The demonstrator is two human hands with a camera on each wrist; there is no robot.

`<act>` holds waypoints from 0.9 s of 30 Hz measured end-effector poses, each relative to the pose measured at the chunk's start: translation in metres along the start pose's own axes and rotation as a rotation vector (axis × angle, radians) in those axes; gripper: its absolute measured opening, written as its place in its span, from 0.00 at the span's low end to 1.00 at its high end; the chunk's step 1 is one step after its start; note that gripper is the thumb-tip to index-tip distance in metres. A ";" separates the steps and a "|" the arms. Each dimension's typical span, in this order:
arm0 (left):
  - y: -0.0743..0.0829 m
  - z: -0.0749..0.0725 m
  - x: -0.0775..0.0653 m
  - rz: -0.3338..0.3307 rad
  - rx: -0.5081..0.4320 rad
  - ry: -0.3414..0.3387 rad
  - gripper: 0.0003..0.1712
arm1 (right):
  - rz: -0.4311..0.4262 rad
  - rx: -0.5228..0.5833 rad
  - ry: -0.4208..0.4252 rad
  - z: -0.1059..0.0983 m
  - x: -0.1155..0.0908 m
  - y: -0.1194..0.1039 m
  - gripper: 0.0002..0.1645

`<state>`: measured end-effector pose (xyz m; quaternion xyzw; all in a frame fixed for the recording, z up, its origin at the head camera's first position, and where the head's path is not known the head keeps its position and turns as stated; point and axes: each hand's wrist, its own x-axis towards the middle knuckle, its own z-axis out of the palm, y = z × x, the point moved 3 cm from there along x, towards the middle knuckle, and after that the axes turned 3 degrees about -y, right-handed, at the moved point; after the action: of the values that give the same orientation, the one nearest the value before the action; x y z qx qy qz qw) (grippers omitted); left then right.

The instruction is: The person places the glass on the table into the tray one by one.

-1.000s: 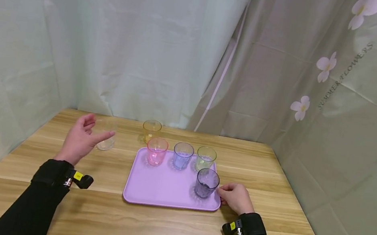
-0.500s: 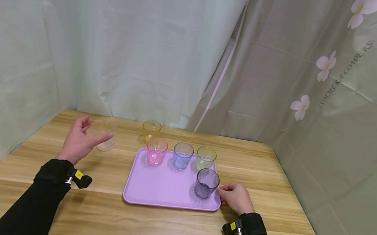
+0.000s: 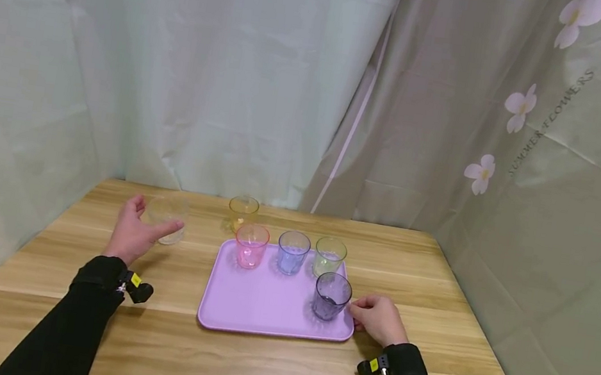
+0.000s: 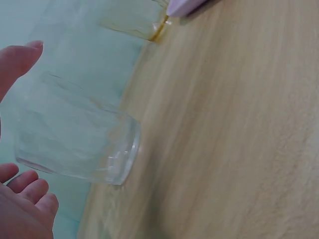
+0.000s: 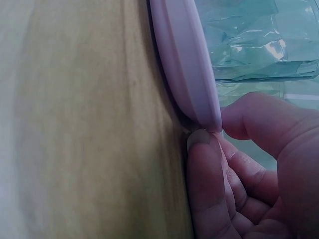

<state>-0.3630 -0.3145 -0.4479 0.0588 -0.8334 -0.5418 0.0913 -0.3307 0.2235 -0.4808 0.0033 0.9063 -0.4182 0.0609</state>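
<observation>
— How's the left hand (image 3: pixel 132 236)?
— Thumb and fingers apart about the clear, colourless round cup (image 4: pixel 75 133), which stands on the pale wooden table (image 3: pixel 193 359) left of the rectangular purple tray (image 3: pixel 259 304).
— And the right hand (image 3: pixel 380 319)?
— Pinching the tray's right edge, beside the dark translucent cup (image 3: pixel 331 298).

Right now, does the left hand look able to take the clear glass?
Probably yes. The left hand is open, with its thumb and fingers on opposite sides of the clear glass, and I see nothing else between them.
</observation>
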 end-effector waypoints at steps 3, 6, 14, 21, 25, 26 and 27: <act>-0.002 0.003 0.002 -0.009 0.000 0.001 0.75 | -0.009 0.010 0.000 0.000 -0.001 0.000 0.10; -0.006 0.005 0.006 -0.023 0.006 0.011 0.76 | -0.017 0.017 0.005 -0.001 -0.001 -0.001 0.10; -0.013 0.009 0.011 -0.040 0.038 0.020 0.76 | -0.018 0.026 0.017 0.001 -0.004 -0.002 0.09; -0.014 0.009 0.010 -0.031 0.049 0.007 0.73 | -0.018 0.034 0.017 0.002 -0.004 -0.001 0.08; -0.014 0.009 0.012 -0.034 0.061 -0.006 0.73 | -0.017 0.035 0.023 0.002 -0.003 -0.001 0.08; -0.015 0.009 0.013 -0.035 0.065 -0.009 0.72 | -0.017 0.035 0.023 0.002 -0.003 -0.001 0.08; -0.015 0.009 0.014 -0.038 0.066 -0.011 0.72 | -0.016 0.035 0.024 0.002 -0.003 0.000 0.08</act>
<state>-0.3781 -0.3154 -0.4640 0.0747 -0.8501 -0.5160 0.0743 -0.3272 0.2222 -0.4812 0.0022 0.8994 -0.4346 0.0468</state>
